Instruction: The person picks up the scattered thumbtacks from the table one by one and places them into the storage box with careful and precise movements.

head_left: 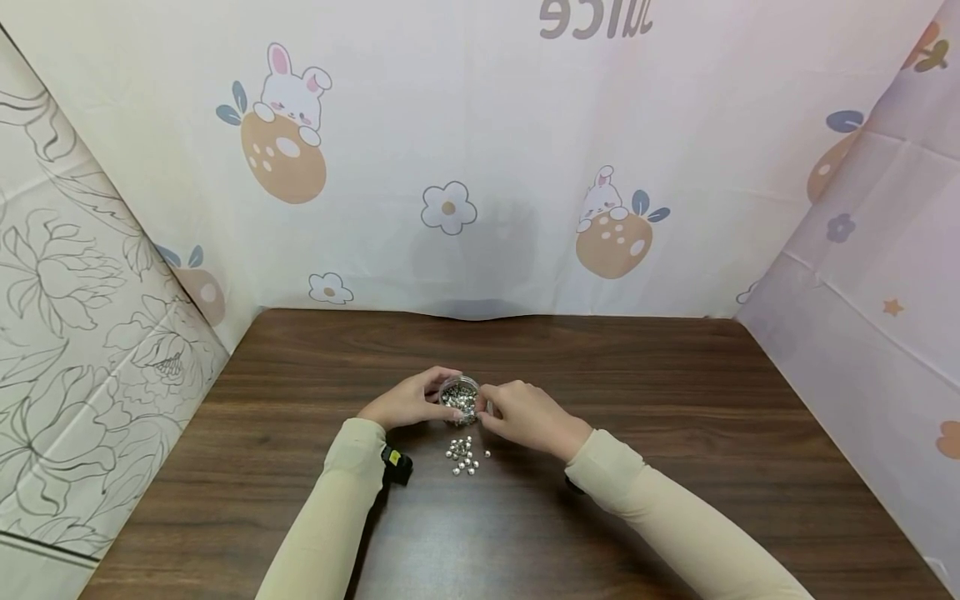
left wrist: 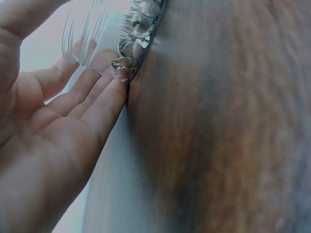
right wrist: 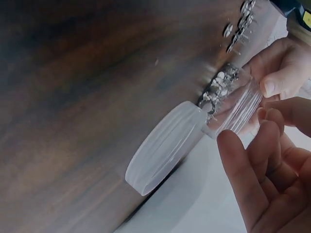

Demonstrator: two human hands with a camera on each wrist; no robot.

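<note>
A clear plastic jar (head_left: pixel 461 382) with silver thumbtacks (head_left: pixel 458 402) in it stands on the wooden table. My left hand (head_left: pixel 408 403) grips it from the left, thumb at the near side and fingers round the wall. From the right, my right hand (head_left: pixel 532 417) reaches to the rim with curled fingers; its thumb and a fingertip come together beside the mouth in the right wrist view. I cannot tell whether they pinch a tack. Several loose thumbtacks (head_left: pixel 461 457) lie in front of the jar. A translucent white lid (right wrist: pixel 167 145) lies beside the jar, hidden in the head view.
The brown table (head_left: pixel 675 500) stretches to both sides. Behind it hangs a printed cloth (head_left: pixel 375 125), with more cloth at the left and right edges. A black wrist device (head_left: pixel 397 465) sits on the left sleeve.
</note>
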